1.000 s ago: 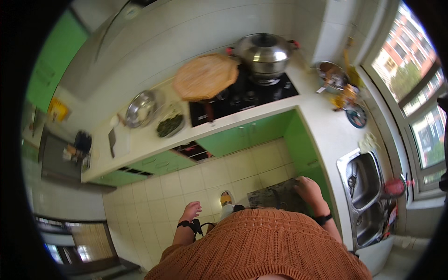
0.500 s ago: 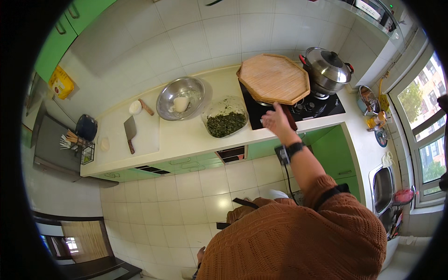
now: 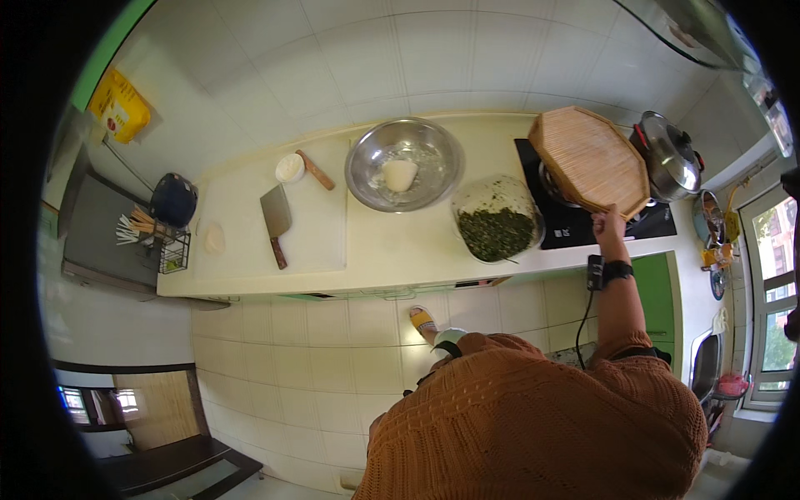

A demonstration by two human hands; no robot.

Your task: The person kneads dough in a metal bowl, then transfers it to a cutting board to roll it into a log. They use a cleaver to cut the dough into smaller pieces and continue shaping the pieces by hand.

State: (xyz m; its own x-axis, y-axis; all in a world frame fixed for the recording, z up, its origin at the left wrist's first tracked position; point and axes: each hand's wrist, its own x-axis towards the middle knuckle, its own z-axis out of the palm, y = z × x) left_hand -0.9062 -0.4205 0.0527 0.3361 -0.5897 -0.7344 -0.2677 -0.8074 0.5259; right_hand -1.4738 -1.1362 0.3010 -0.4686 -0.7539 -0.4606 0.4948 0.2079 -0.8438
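Observation:
My right hand reaches over the stove, its fingers closed on the near edge of an octagonal bamboo-slat tray. The tray lies tilted in view over the black gas stove and hides most of the left burner. Right of it stands a lidded steel pot with red-and-black handles. Left of the stove is a clear bowl of chopped dark greens. Beside that, a steel mixing bowl holds a pale lump of dough. My left hand is not visible.
On a white board lie a cleaver, a small rolling pin, a white tub and a flat dough piece. A wire chopstick rack stands at the left end, a sink at the right.
My right hand, open before, has closed on the tray's near edge. The view has shifted left, so the counter things sit farther right. A foot in a yellow slipper now shows below.

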